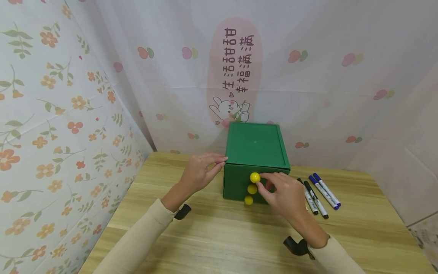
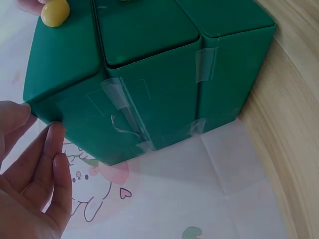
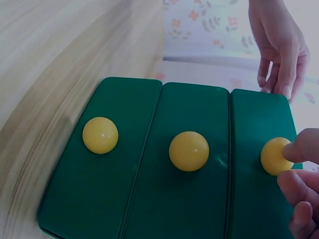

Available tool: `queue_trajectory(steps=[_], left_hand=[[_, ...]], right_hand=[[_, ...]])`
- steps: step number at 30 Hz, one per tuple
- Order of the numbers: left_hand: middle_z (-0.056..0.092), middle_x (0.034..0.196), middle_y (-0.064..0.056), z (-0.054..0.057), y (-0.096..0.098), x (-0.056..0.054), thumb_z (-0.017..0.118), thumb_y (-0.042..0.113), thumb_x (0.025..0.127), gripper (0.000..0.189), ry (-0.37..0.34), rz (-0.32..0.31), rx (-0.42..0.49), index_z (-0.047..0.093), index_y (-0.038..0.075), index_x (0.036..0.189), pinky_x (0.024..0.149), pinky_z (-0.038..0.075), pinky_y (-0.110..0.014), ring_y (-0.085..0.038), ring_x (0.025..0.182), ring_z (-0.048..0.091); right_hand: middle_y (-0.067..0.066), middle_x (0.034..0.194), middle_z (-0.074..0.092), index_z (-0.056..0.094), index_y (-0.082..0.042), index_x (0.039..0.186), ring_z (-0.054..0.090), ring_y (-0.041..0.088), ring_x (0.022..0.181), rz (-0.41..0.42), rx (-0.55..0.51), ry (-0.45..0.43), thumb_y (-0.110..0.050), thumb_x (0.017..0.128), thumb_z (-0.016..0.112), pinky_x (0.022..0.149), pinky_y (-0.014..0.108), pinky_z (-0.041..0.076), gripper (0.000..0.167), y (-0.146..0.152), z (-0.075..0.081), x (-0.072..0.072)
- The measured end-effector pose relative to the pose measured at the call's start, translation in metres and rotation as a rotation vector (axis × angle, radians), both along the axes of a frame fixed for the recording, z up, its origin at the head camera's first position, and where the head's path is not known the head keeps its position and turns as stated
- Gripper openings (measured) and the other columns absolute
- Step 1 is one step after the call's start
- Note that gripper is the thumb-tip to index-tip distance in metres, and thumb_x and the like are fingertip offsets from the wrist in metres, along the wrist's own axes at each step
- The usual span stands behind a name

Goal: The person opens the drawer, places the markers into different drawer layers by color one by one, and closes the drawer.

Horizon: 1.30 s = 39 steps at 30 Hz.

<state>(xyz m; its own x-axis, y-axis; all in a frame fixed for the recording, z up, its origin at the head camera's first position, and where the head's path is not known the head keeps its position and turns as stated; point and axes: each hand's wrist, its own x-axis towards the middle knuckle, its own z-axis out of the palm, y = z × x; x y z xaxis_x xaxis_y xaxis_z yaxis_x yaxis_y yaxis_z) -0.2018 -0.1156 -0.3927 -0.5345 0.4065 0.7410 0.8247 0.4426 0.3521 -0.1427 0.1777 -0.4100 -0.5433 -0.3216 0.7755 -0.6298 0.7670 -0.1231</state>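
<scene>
A green box of three stacked drawers stands on the table, its drawer fronts facing me, each with a round yellow knob. My right hand pinches the top knob between thumb and finger. Below it are the middle knob and the bottom knob, both untouched. My left hand touches the box's upper left front corner with extended fingertips, also seen in the left wrist view, where the drawer fronts look flush with one another. Clear tape spans the seams on the side.
Several markers lie right of the box, close to my right hand: black-capped ones and blue-capped ones. The wooden table meets a printed curtain behind the box; a floral curtain hangs at the left.
</scene>
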Motion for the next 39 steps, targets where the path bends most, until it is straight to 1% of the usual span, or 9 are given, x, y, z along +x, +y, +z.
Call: queue_trajectory(steps=[2, 8, 13, 18, 22, 25, 30, 33, 39], left_hand=[[0.083, 0.113, -0.012, 0.000, 0.000, 0.000, 0.082, 0.005, 0.099, 0.017, 0.002, -0.002, 0.004, 0.085, 0.001, 0.115, 0.075, 0.066, -0.036, -0.029, 0.105, 0.081], [0.083, 0.113, -0.012, -0.001, 0.000, -0.001, 0.083, 0.004, 0.098, 0.018, -0.004, -0.007, 0.013, 0.085, 0.000, 0.115, 0.058, 0.054, -0.026, -0.029, 0.104, 0.081], [0.083, 0.113, -0.013, -0.001, 0.001, -0.001, 0.085, 0.005, 0.097, 0.018, 0.000, -0.002, 0.005, 0.085, 0.000, 0.115, 0.065, 0.062, -0.031, -0.029, 0.104, 0.081], [0.083, 0.112, -0.012, -0.001, 0.001, -0.001, 0.086, 0.006, 0.096, 0.019, 0.001, 0.005, 0.001, 0.085, 0.000, 0.114, 0.078, 0.066, -0.036, -0.028, 0.104, 0.081], [0.083, 0.112, -0.012, -0.001, 0.001, -0.001, 0.086, 0.005, 0.096, 0.019, 0.010, 0.005, 0.003, 0.085, 0.000, 0.114, 0.079, 0.067, -0.037, -0.028, 0.104, 0.081], [0.083, 0.112, -0.012, -0.001, 0.001, -0.001, 0.086, 0.006, 0.096, 0.019, 0.015, 0.007, 0.002, 0.085, 0.001, 0.115, 0.080, 0.067, -0.037, -0.028, 0.104, 0.081], [0.083, 0.113, -0.012, -0.001, 0.001, -0.001, 0.086, 0.006, 0.097, 0.019, 0.017, 0.009, 0.005, 0.085, 0.001, 0.115, 0.078, 0.067, -0.038, -0.028, 0.104, 0.081], [0.083, 0.112, -0.012, -0.002, 0.001, 0.000, 0.086, 0.006, 0.096, 0.019, 0.016, 0.008, 0.011, 0.086, 0.001, 0.115, 0.077, 0.067, -0.038, -0.028, 0.104, 0.081], [0.083, 0.113, -0.012, -0.002, 0.001, 0.000, 0.085, 0.006, 0.097, 0.018, 0.009, 0.009, 0.013, 0.086, 0.001, 0.114, 0.071, 0.065, -0.033, -0.027, 0.103, 0.081]], right_hand=[[-0.004, 0.066, 0.064, 0.085, -0.006, 0.097, 0.052, 0.011, 0.053, -0.001, -0.002, 0.000, -0.021, 0.086, 0.089, 0.043, 0.024, 0.034, 0.019, 0.000, -0.001, -0.002], [-0.005, 0.066, 0.064, 0.085, -0.008, 0.098, 0.048, 0.009, 0.053, 0.003, -0.021, -0.006, -0.019, 0.085, 0.090, 0.044, 0.023, 0.033, 0.018, 0.000, -0.003, -0.005], [-0.006, 0.067, 0.064, 0.085, -0.008, 0.097, 0.047, 0.004, 0.054, 0.018, -0.099, -0.066, -0.014, 0.083, 0.093, 0.048, 0.026, 0.038, 0.017, 0.000, -0.005, -0.005], [-0.010, 0.068, 0.066, 0.086, -0.007, 0.096, 0.050, 0.000, 0.056, 0.023, -0.230, -0.187, -0.007, 0.084, 0.093, 0.051, 0.025, 0.044, 0.014, 0.000, -0.016, 0.001], [-0.013, 0.070, 0.069, 0.086, -0.007, 0.098, 0.057, 0.002, 0.059, -0.016, -0.332, -0.362, -0.009, 0.090, 0.089, 0.054, 0.025, 0.048, 0.009, 0.001, -0.031, 0.008], [-0.010, 0.073, 0.073, 0.087, -0.009, 0.100, 0.064, 0.006, 0.064, -0.058, -0.426, -0.553, -0.014, 0.096, 0.086, 0.058, 0.025, 0.050, 0.007, 0.002, -0.042, 0.011], [0.005, 0.081, 0.079, 0.086, -0.007, 0.112, 0.072, 0.022, 0.077, -0.075, -0.618, -0.897, -0.026, 0.105, 0.077, 0.065, 0.026, 0.052, 0.022, 0.002, -0.057, 0.012], [0.008, 0.081, 0.078, 0.084, -0.001, 0.117, 0.066, 0.021, 0.073, -0.063, -0.774, -1.064, -0.034, 0.106, 0.075, 0.065, 0.027, 0.052, 0.035, 0.000, -0.061, 0.009], [0.001, 0.074, 0.074, 0.081, 0.003, 0.116, 0.052, 0.011, 0.060, -0.033, -0.988, -1.223, -0.041, 0.105, 0.076, 0.056, 0.024, 0.037, 0.046, -0.004, -0.065, 0.006]])
